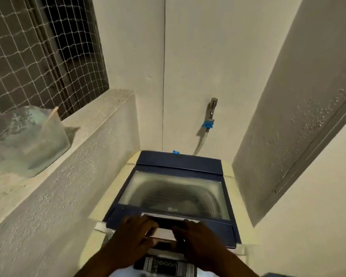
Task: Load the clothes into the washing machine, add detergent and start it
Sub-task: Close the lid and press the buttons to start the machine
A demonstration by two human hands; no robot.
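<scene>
A top-loading washing machine [231, 198] stands in a narrow alcove, cream body with a dark blue lid [178, 162]. The lid's glass window [174, 194] is down, and the steel drum shows blurred beneath it. My left hand [133, 234] and my right hand [196, 236] both rest on the lid's front edge, fingers curled at the white handle strip [162, 233]. The control panel [166, 265] lies just below my wrists. No clothes or detergent are visible.
A concrete ledge [88, 124] runs along the left, carrying a translucent plastic container [26, 140]. A netted window [38, 48] is above it. A wall tap [212, 110] with a blue-fitted hose sits behind the machine. A wall closes in on the right.
</scene>
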